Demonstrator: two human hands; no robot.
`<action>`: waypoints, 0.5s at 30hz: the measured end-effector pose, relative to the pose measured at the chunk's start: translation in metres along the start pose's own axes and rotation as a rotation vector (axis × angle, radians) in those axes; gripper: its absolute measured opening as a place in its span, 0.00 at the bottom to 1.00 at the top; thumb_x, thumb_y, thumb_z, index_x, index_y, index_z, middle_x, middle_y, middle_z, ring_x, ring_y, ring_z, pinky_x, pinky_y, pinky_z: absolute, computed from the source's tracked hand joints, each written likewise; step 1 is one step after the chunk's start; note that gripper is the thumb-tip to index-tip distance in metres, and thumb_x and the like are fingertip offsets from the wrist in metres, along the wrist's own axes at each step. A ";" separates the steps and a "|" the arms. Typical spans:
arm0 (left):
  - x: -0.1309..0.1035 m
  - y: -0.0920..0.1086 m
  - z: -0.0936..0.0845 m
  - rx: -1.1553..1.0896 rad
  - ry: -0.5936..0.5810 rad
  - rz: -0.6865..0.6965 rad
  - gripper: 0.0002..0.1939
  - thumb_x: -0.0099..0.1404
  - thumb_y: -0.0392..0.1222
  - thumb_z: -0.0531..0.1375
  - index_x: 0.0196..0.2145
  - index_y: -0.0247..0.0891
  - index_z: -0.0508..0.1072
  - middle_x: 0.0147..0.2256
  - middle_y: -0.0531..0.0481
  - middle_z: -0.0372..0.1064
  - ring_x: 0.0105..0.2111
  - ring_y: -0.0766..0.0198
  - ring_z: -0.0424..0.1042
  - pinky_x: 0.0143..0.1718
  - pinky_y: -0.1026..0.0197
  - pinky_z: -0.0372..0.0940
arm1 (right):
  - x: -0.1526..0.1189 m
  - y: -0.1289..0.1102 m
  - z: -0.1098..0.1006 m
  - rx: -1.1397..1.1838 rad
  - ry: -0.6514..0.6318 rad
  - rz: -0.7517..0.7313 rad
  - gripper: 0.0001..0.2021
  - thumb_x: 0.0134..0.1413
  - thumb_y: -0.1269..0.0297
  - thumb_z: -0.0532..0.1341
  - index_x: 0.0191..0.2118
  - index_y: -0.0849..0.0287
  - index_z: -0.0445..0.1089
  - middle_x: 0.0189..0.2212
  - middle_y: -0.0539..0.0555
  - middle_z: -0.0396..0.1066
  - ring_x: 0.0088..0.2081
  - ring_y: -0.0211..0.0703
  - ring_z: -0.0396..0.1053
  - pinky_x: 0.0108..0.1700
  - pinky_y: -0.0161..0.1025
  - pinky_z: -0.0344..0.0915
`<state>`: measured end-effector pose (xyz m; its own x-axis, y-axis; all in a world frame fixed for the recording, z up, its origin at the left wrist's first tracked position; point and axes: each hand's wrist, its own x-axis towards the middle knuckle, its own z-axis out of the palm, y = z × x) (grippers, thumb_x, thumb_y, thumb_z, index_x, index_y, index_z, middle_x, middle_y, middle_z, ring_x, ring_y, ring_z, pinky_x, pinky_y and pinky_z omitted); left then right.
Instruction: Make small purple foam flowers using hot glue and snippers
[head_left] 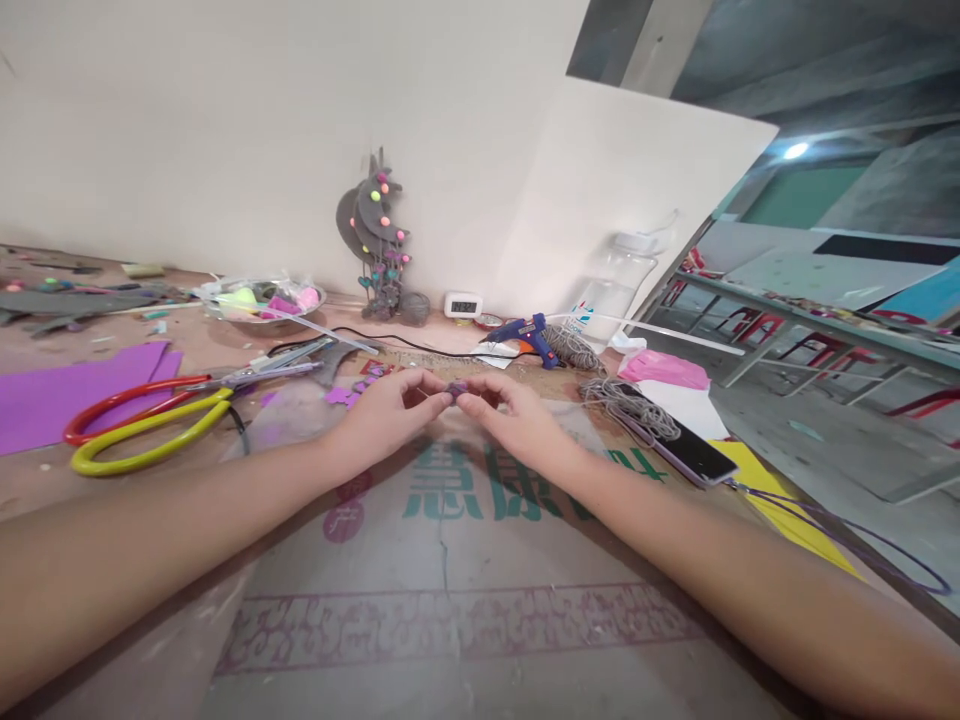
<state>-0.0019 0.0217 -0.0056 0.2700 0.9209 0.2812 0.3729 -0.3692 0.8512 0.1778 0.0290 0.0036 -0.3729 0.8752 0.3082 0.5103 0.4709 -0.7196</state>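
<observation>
Both my hands meet over the middle of the table. My left hand (405, 402) and my right hand (504, 408) pinch one small grey and purple piece (454, 390) between thumbs and fingertips. The fingers cover most of it, so its exact kind is unclear. Below them a printed plastic sheet (360, 610) with green characters lies over the table. Just left of my left hand are small purple and grey cut pieces (346, 394). A grey cord bundle (634, 405) rests on a phone (694, 450) to the right of my right hand.
Red-and-yellow-handled scissors (154, 445) and purple sheets (45, 400) lie left. Behind stand a bowl of coloured pieces (259, 318), a grey moon ornament (375, 230), a digital clock (463, 305), a blue glue gun (534, 335) and a water bottle (611, 290).
</observation>
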 end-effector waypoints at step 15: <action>0.001 -0.002 0.000 -0.071 -0.043 -0.006 0.18 0.58 0.50 0.56 0.42 0.36 0.69 0.35 0.49 0.69 0.31 0.64 0.67 0.31 0.64 0.62 | -0.001 0.002 0.003 0.155 -0.010 0.080 0.09 0.49 0.59 0.58 0.29 0.61 0.67 0.23 0.47 0.64 0.25 0.33 0.58 0.28 0.33 0.55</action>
<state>-0.0025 0.0231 -0.0076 0.3066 0.9163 0.2578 0.3110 -0.3524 0.8826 0.1768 0.0290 -0.0004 -0.3438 0.9076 0.2409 0.4135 0.3767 -0.8289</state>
